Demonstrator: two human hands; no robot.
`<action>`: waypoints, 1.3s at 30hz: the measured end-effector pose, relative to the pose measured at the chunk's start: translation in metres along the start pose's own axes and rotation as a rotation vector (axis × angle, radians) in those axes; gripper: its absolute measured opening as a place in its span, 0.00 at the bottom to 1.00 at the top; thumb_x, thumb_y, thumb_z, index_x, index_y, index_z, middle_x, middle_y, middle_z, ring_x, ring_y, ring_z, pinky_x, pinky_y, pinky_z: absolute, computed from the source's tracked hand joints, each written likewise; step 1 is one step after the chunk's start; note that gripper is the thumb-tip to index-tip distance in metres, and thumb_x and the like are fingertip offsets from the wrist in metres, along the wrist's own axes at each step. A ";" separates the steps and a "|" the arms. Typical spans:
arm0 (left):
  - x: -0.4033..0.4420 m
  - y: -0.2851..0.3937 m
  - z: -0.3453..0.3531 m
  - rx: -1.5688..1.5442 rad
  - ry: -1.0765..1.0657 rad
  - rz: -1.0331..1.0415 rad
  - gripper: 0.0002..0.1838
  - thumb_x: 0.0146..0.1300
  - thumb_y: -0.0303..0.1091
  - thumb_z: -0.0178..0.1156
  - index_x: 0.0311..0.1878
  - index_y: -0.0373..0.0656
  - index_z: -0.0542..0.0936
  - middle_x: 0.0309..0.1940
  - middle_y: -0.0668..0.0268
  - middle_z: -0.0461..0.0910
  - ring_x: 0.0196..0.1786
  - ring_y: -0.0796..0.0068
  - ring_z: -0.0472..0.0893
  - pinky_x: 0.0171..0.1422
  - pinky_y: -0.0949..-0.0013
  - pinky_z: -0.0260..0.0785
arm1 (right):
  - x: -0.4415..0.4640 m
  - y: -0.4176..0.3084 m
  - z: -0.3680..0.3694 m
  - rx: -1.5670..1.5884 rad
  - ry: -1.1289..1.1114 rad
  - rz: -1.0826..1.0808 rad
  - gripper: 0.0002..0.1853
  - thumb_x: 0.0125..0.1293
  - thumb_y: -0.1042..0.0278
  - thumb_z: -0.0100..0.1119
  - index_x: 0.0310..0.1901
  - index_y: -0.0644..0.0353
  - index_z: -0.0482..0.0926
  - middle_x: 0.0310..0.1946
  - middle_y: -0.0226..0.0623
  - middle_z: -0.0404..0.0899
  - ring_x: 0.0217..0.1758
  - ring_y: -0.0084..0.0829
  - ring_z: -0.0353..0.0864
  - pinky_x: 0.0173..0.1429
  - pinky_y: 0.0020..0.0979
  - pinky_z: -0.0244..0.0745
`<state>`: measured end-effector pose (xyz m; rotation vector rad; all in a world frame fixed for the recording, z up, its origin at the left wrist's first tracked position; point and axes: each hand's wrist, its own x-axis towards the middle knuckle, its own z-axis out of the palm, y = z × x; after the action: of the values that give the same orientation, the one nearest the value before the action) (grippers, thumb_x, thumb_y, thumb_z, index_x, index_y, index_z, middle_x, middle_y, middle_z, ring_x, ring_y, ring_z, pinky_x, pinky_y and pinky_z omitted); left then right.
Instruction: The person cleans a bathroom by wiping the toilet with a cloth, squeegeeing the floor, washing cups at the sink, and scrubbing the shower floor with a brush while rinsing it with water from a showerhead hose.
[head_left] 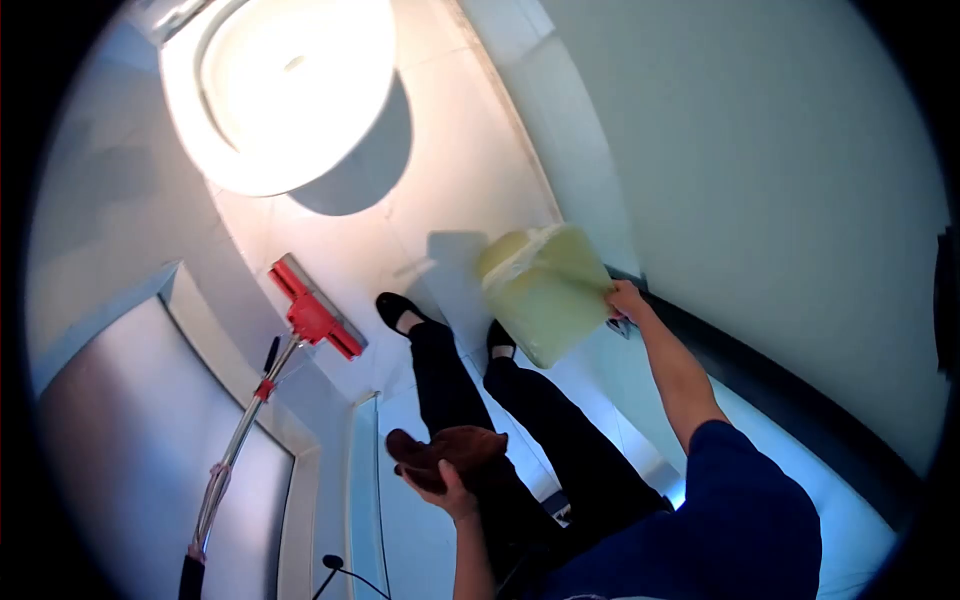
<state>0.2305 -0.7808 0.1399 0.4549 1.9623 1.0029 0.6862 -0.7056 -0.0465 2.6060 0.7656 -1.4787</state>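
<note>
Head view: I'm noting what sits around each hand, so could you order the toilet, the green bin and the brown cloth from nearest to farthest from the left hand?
1. Brown cloth: in the left hand itself.
2. Green bin: above and to the right, held by the right hand.
3. Toilet: farthest, at the picture's upper left.

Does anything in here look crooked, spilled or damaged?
The pale green bin looks askew: it appears tipped away in the right grip rather than standing upright. No spill or damage is visible.
</note>
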 end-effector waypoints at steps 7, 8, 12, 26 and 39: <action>0.010 0.004 0.002 -0.061 0.059 0.023 0.38 0.57 0.41 0.62 0.66 0.34 0.56 0.57 0.56 0.66 0.57 0.63 0.67 0.63 0.63 0.60 | -0.084 -0.182 0.045 -0.122 -0.035 -0.359 0.09 0.52 0.74 0.47 0.22 0.69 0.77 0.14 0.47 0.76 0.16 0.35 0.81 0.24 0.33 0.76; 0.015 0.010 0.005 -0.068 0.079 0.003 0.38 0.57 0.41 0.62 0.66 0.34 0.57 0.56 0.56 0.66 0.57 0.63 0.68 0.63 0.63 0.60 | -0.091 -0.215 0.055 -0.131 -0.060 -0.340 0.10 0.52 0.74 0.47 0.21 0.69 0.76 0.13 0.47 0.76 0.15 0.35 0.81 0.24 0.33 0.77; 0.026 0.023 0.001 -0.122 0.129 -0.050 0.38 0.57 0.43 0.63 0.65 0.34 0.59 0.54 0.56 0.68 0.55 0.64 0.69 0.61 0.63 0.61 | -0.118 -0.347 0.098 -0.276 -0.116 -0.498 0.09 0.49 0.75 0.47 0.20 0.69 0.77 0.13 0.48 0.76 0.14 0.39 0.79 0.28 0.37 0.78; 0.072 0.069 0.005 -0.217 0.254 -0.263 0.38 0.56 0.40 0.65 0.64 0.30 0.60 0.53 0.47 0.72 0.55 0.57 0.73 0.60 0.61 0.64 | -0.148 -0.542 0.240 -0.208 0.008 -0.812 0.11 0.53 0.75 0.47 0.20 0.74 0.76 0.12 0.51 0.75 0.16 0.40 0.79 0.25 0.36 0.77; 0.097 0.083 -0.002 -0.243 0.286 -0.378 0.37 0.58 0.42 0.63 0.64 0.31 0.60 0.53 0.49 0.71 0.54 0.57 0.72 0.58 0.60 0.65 | -0.112 -0.521 0.268 -0.134 0.008 -0.804 0.09 0.54 0.73 0.47 0.27 0.68 0.76 0.17 0.51 0.76 0.20 0.47 0.79 0.32 0.43 0.76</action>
<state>0.1692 -0.6696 0.1550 -0.2018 2.0368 1.0812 0.1970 -0.3680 0.0014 2.2898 1.9888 -1.4517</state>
